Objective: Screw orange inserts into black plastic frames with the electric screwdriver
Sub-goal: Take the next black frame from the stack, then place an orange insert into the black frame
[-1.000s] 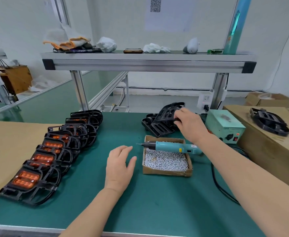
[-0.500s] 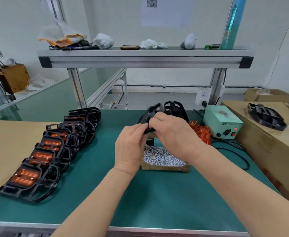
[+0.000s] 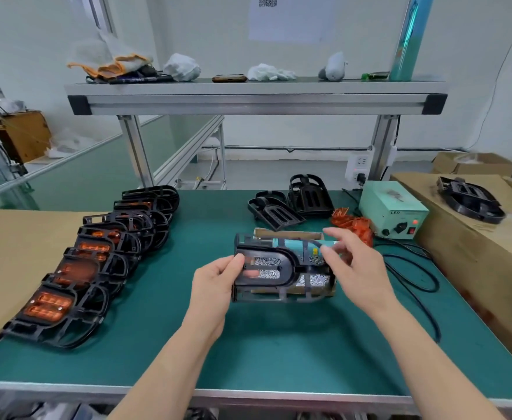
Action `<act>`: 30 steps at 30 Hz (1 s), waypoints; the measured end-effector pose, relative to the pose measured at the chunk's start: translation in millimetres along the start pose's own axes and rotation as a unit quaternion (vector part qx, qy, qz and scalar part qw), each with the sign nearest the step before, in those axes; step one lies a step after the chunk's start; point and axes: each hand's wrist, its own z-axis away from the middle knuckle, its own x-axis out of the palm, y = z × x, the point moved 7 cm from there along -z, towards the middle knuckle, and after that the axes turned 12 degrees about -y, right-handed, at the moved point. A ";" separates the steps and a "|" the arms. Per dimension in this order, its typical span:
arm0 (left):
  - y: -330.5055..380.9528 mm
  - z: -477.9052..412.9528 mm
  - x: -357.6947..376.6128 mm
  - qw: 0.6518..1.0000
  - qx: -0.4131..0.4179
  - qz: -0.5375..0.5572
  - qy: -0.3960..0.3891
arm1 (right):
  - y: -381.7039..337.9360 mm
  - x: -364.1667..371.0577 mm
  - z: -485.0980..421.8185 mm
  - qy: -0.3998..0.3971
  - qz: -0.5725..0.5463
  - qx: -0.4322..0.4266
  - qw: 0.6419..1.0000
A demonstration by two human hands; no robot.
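**A:** Where is the black frame (image 3: 290, 266) at this moment?

**B:** Up off the table (image 3: 248, 344), held in front of the person, right above the box of screws (image 3: 291, 234). The screws show through its openings.

**A:** Who has hold of it?

**B:** The left hand (image 3: 215, 283) grips its left end, with the thumb on the front face and the fingers curled round behind.

**A:** And the right hand (image 3: 354, 268)?

**B:** It is at the frame's right end. The thumb lies against the edge, and the other fingers are loosely spread above it. That hand is blurred, so I cannot tell whether it pinches the frame or only touches it.

**A:** The screwdriver (image 3: 288, 244)?

**B:** It lies across the box of screws, behind the held frame, and neither hand is on it.

**A:** Where are the orange inserts (image 3: 353, 224)?

**B:** In a heap beyond the right hand, just beside the power box (image 3: 392, 212), whose red light glows.

**A:** Any other frames about?

**B:** The spare frames (image 3: 279, 212) sit at the back of the table, beyond the box of screws. The filled frames (image 3: 75, 286), with orange showing in them, overlap in a row down the left side. A lone frame (image 3: 469, 201) rests on the cardboard box (image 3: 460, 268) to the right.
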 end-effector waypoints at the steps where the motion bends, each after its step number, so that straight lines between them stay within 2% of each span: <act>1: -6.6 2.9 0.7 1.000 -0.014 0.007 -0.005 | 5.5 5.3 3.9 -0.002 -0.017 0.006 1.000; 3: -19.4 8.6 -2.5 0.999 -0.048 -0.004 0.002 | 12.8 14.6 10.8 -0.010 -0.026 0.008 1.000; 5: -27.1 13.2 -9.1 0.991 -0.075 -0.106 0.022 | 18.2 21.2 16.1 -0.020 -0.013 0.011 1.000; 6: -27.6 15.1 -12.8 0.978 -0.080 -0.188 0.035 | 21.0 23.2 18.3 -0.025 -0.004 0.016 1.000; 8: -24.3 18.7 -15.2 0.930 -0.078 -0.355 0.053 | 26.2 25.3 22.3 -0.032 0.004 0.024 0.999; 11: -21.7 22.5 -12.0 0.879 -0.069 -0.469 0.050 | 32.2 27.0 27.8 -0.038 0.009 0.029 0.999; 14: -23.2 22.5 -6.0 0.852 -0.071 -0.517 0.034 | 37.1 27.5 33.0 -0.036 0.012 0.041 0.998; 21: -25.2 19.7 7.6 0.820 -0.005 -0.572 -0.014 | 43.4 26.7 40.7 -0.021 0.025 0.062 0.998; 27: -27.9 17.1 8.7 0.800 -0.007 -0.599 -0.011 | 45.3 28.1 41.9 -0.022 0.052 0.064 0.996; 30: -28.7 14.5 6.9 0.803 -0.020 -0.595 0.001 | 45.7 31.5 41.8 -0.028 0.067 0.060 0.996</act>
